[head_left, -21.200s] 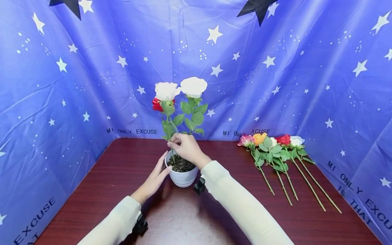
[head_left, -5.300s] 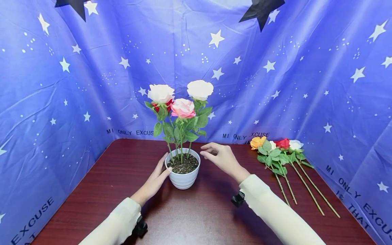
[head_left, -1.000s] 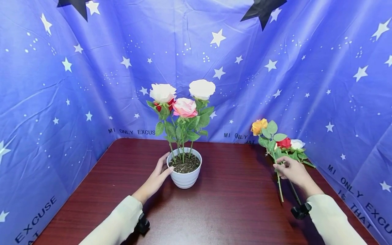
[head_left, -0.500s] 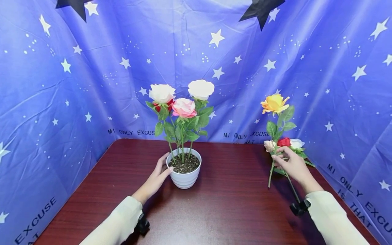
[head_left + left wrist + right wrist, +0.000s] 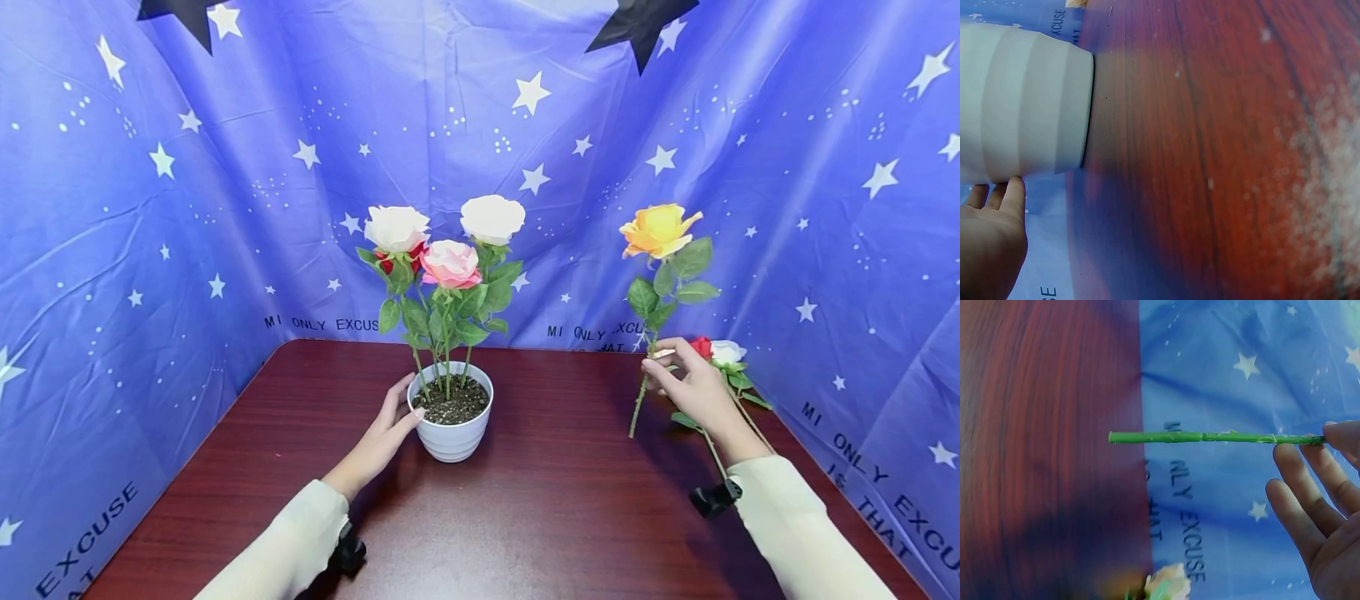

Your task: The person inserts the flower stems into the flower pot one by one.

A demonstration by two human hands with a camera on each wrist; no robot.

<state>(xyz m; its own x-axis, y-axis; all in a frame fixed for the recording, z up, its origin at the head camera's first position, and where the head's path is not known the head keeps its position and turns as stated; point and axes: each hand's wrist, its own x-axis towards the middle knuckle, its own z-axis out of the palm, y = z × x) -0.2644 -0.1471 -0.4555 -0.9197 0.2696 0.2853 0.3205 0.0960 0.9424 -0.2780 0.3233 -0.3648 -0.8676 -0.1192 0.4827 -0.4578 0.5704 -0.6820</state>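
In the head view, my right hand pinches the stem of a yellow-orange artificial rose, held upright above the table at the right. The right wrist view shows the bare green stem between thumb and fingertips, its lower end free. My left hand rests against the left side of a white ribbed flower pot, thumb at the rim. Its straight fingers touch the pot wall in the left wrist view. From the dark soil rise two white roses, a pink rose and a partly hidden red rose.
Behind the right forearm lie a red rose, a white rose and other stems, partly covered by the hand. A pale rose shows low in the right wrist view. Blue star-printed cloth surrounds the dark red wooden table.
The pink rose was added to the pot earlier. Over the last second, the right hand has lifted the yellow-orange rose from the pile, turned it upright and moved it slightly left. Left hand still.
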